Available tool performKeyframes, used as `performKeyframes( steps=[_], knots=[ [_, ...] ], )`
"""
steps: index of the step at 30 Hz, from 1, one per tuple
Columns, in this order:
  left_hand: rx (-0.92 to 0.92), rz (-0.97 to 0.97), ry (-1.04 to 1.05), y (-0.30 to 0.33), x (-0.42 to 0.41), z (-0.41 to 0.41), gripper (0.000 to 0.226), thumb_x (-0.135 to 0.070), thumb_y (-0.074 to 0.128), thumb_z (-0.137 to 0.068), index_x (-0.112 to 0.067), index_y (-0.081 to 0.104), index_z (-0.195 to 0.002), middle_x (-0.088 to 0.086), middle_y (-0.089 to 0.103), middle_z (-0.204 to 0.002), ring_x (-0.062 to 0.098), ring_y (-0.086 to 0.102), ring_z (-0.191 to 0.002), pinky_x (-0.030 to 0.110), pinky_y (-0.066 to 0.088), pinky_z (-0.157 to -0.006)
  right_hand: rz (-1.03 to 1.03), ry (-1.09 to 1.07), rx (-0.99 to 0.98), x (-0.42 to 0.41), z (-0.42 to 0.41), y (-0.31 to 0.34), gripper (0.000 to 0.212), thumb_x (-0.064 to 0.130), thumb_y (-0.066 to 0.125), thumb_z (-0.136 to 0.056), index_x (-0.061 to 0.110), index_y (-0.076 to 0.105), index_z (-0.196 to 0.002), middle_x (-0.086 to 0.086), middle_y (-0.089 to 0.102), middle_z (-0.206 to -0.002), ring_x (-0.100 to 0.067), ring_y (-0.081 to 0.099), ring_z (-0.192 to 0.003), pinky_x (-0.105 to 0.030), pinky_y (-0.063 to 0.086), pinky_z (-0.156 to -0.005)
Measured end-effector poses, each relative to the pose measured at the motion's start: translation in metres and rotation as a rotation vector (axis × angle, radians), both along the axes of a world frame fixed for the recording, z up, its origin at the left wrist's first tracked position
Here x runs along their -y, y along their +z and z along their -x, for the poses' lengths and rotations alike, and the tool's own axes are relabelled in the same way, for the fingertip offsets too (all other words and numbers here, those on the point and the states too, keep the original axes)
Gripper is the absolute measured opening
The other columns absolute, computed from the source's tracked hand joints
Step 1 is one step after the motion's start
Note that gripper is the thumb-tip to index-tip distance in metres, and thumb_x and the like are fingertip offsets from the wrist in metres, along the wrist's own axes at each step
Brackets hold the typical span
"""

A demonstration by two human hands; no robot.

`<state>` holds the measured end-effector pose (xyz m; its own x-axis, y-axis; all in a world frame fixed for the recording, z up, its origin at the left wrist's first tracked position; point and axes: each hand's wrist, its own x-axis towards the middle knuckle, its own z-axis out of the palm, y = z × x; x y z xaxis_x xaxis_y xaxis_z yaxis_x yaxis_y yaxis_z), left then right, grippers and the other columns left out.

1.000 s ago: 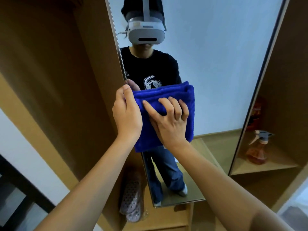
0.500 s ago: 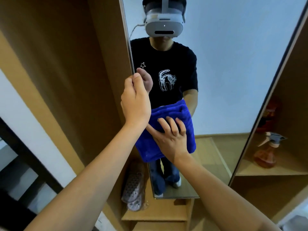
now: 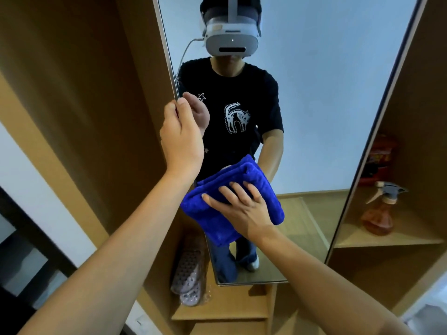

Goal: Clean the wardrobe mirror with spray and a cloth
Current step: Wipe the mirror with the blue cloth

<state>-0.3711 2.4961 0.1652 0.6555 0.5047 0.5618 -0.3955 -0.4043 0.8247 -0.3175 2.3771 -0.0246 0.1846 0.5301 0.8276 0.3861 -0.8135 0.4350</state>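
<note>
**Cloth pressed low on the mirror, left hand at its edge**

The mirror (image 3: 314, 105) fills the centre and upper right of the frame, a tall panel leaning across the wardrobe opening. A folded blue cloth (image 3: 215, 221) lies flat against its lower left part, just below mid-frame. The right hand (image 3: 244, 209) presses on the cloth with spread, nearly straight fingers, palm toward the glass; its grip is wide, laid on the cloth rather than curled round it. The left hand (image 3: 181, 139), above and left of the cloth, holds the mirror's left edge, thumb on the front face and fingers wrapped behind the rim, so its grip is closed on the edge. The two hands are apart, the left wrist passing just above the cloth's upper corner.

On a shelf (image 3: 399, 240) at the right of the frame, beside the mirror's right edge, stands a spray bottle (image 3: 379, 213) with orange liquid and a grey trigger head, upright. Behind it sits a red container (image 3: 379, 158), blurred. At lower centre, left of the mirror's bottom corner, a pair of pale perforated slippers (image 3: 188, 274) leans against the wardrobe wall (image 3: 84, 93).
</note>
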Motion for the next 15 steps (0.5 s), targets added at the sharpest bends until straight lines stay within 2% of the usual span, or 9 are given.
performKeyframes(
  steps=[4,8,12,15],
  knots=[
    [-0.005,-0.041,0.014,-0.022,-0.002,-0.001,0.036,-0.032,0.031,-0.105,-0.009,0.056,-0.118,-0.012,0.057,-0.092,0.010,0.059,-0.095,0.022,0.045,-0.079,-0.143,0.037,0.084,0.004,-0.006,0.012,0.053,0.036,0.061,-0.086,0.046,0.041,-0.135,0.006,0.038,-0.123,-0.014,0.037,-0.121,-0.034,0.019,-0.113],
    [-0.014,-0.078,0.001,-0.041,-0.003,0.000,0.030,-0.030,0.030,-0.105,-0.015,0.054,-0.113,-0.011,0.058,-0.091,0.007,0.060,-0.089,0.023,0.047,-0.077,-0.321,0.058,0.179,0.021,-0.018,0.046,0.038,0.038,0.060,-0.090,0.046,0.051,-0.126,0.005,0.039,-0.122,-0.015,0.041,-0.117,-0.037,0.032,-0.105],
    [-0.027,-0.072,0.020,-0.059,-0.002,-0.001,0.027,-0.030,0.029,-0.105,-0.019,0.054,-0.111,-0.012,0.059,-0.093,0.000,0.058,-0.087,0.021,0.045,-0.077,-0.439,0.056,0.215,0.040,-0.027,0.057,0.033,0.037,0.061,-0.090,0.036,0.050,-0.121,0.003,0.040,-0.121,-0.018,0.043,-0.115,-0.039,0.032,-0.106],
    [-0.039,-0.091,0.010,-0.081,-0.002,0.000,0.025,-0.029,0.028,-0.105,-0.021,0.052,-0.109,-0.009,0.060,-0.095,0.005,0.059,-0.089,0.025,0.045,-0.077,-0.447,0.046,0.197,0.048,-0.027,0.035,0.030,0.038,0.061,-0.091,0.034,0.051,-0.119,0.002,0.041,-0.121,-0.019,0.043,-0.114,-0.039,0.031,-0.107]
  ],
)
